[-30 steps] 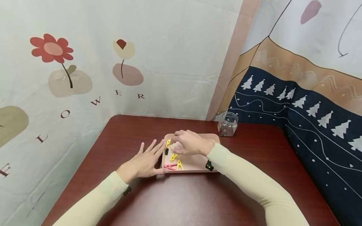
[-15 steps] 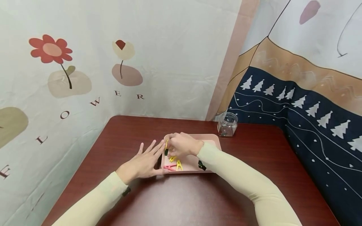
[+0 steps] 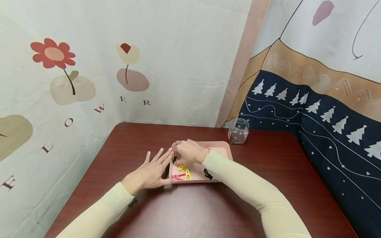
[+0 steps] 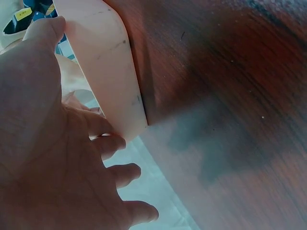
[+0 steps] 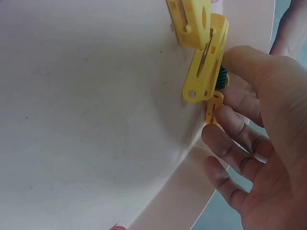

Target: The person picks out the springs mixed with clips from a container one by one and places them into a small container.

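A pale pink tray (image 3: 202,143) lies on the table with plastic clothespins in it. Spread and straight, the fingers of my left hand (image 3: 150,172) lie along its left side, the thumb at the near rim; the left wrist view has the tray wall (image 4: 108,62) beside them. My right hand (image 3: 189,152) reaches into the far left corner, thumb and forefinger curled on either side of a dark green ribbed piece (image 5: 221,77). Beside it are a yellow clothespin (image 5: 199,72) and a small orange-yellow one (image 5: 213,109). Nearer lie another yellow clothespin (image 3: 188,174) and a pink one (image 3: 178,177).
A lidless clear glass jar (image 3: 238,131) stands behind the tray's far right corner. The dark red wooden table (image 3: 208,211) meets printed cloths (image 3: 178,66) at its back and right side. My right sleeve (image 3: 238,178) crosses over the tray's right part.
My right hand has moved left and settled in the tray's far left corner, around the dark green piece. The left hand stays at the tray's side.
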`<state>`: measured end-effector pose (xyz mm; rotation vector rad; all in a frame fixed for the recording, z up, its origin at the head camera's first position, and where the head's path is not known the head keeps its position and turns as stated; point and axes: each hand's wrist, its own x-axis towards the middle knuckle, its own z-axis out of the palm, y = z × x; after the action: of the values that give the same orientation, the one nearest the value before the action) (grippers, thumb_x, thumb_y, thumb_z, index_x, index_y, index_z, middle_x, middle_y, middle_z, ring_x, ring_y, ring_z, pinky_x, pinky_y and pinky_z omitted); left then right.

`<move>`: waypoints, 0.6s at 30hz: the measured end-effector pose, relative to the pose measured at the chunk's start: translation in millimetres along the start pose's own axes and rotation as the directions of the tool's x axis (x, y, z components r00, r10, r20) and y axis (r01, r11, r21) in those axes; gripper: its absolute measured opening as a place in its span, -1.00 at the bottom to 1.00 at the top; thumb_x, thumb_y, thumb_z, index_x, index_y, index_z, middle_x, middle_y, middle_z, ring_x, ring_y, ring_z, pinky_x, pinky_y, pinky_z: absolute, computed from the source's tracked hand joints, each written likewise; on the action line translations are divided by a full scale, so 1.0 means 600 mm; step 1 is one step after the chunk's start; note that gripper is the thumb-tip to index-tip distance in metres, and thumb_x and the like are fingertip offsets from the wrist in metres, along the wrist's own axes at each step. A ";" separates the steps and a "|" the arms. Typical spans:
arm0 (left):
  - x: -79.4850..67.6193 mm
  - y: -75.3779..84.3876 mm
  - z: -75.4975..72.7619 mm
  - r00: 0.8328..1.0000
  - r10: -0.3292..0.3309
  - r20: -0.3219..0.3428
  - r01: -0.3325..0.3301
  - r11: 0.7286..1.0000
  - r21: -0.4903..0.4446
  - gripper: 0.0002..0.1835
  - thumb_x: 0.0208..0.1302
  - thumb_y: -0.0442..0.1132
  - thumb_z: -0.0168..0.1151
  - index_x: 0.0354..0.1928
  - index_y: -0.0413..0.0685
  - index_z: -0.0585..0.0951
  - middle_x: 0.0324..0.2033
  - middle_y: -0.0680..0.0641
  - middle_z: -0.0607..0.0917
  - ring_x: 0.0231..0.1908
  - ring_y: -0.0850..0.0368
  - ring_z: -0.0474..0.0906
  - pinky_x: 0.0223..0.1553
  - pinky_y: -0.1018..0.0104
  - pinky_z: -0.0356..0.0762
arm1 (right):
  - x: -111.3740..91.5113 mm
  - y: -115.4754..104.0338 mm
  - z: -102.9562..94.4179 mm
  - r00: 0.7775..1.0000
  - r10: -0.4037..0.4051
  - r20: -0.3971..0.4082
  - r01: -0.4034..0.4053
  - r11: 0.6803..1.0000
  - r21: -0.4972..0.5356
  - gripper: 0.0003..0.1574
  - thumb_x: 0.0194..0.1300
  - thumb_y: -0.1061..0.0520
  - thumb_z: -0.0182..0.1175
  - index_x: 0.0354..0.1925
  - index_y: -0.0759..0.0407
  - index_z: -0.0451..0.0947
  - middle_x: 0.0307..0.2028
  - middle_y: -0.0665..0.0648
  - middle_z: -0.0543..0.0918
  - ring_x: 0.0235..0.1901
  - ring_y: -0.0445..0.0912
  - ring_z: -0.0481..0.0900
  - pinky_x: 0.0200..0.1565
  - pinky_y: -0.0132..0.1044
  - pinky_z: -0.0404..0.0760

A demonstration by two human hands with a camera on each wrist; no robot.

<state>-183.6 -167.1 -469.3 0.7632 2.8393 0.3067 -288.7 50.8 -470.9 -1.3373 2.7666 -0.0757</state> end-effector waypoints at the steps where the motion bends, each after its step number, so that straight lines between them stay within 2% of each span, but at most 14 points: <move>1: 0.000 0.000 0.000 1.000 0.002 0.000 -0.002 1.000 -0.001 0.31 0.49 0.58 0.35 0.89 -0.20 0.14 0.92 -0.20 0.09 0.87 -0.46 0.04 0.70 -0.82 -0.07 | 0.000 0.000 0.000 1.000 0.001 -0.005 -0.001 1.000 0.003 -0.60 0.47 -0.28 0.62 0.06 -0.10 0.88 0.22 -0.10 0.83 -0.05 -0.24 0.81 0.09 -0.14 0.76; 7: -0.001 -0.001 0.001 1.000 0.002 -0.002 -0.002 1.000 -0.009 0.32 0.49 0.58 0.34 0.89 -0.19 0.14 0.92 -0.19 0.08 0.87 -0.46 0.04 0.70 -0.82 -0.06 | 0.003 0.003 0.003 1.000 0.010 0.001 -0.010 1.000 0.025 -0.61 0.46 -0.26 0.64 0.06 -0.11 0.86 0.19 -0.11 0.81 -0.10 -0.25 0.78 0.10 -0.14 0.76; 14: -0.001 -0.003 0.001 1.000 0.006 0.004 -0.006 1.000 -0.020 0.33 0.50 0.58 0.34 0.91 -0.18 0.09 0.93 -0.19 0.06 0.88 -0.47 0.01 0.71 -0.81 -0.09 | 0.001 0.006 0.003 1.000 0.019 0.024 -0.020 0.999 0.026 -0.56 0.46 -0.31 0.63 0.09 -0.13 0.85 0.19 -0.12 0.80 -0.03 -0.22 0.81 0.17 -0.08 0.76; 18: 0.000 -0.005 0.001 1.000 0.004 0.015 -0.003 1.000 -0.023 0.32 0.50 0.58 0.34 0.91 -0.16 0.08 0.93 -0.18 0.05 0.88 -0.47 -0.01 0.71 -0.81 -0.11 | 0.000 0.008 0.002 1.000 0.017 0.018 -0.017 0.999 0.050 -0.57 0.43 -0.30 0.65 0.06 -0.14 0.84 0.14 -0.11 0.79 -0.08 -0.22 0.78 0.06 -0.13 0.76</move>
<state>-184.9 -169.7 -470.4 0.7630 2.8154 0.3323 -292.3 54.1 -472.5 -1.2961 2.7419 -0.1310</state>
